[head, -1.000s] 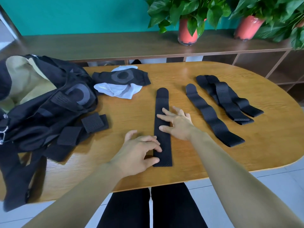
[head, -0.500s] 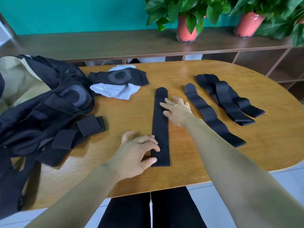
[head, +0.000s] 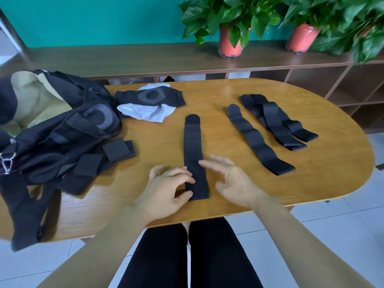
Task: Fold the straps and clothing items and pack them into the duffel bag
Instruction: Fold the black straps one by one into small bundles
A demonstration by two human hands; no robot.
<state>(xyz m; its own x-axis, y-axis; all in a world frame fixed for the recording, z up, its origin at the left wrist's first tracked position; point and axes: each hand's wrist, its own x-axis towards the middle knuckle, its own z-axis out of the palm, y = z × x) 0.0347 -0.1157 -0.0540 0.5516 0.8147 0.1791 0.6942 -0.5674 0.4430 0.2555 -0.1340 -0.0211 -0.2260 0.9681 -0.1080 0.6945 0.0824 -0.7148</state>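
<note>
Gripping middle strap's (head: 193,146) near end on bench (head: 207,94), left hand (head: 166,190) fingers curled round it to start fold; right hand (head: 232,179) fingers spread, empty

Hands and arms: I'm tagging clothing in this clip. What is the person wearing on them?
Nothing that shows. The left hand and right hand are ungloved, with no rings visible, though the right is motion-blurred. The left forearm and right forearm have no sleeves up to the frame edge, and no watch or bracelet.
</note>
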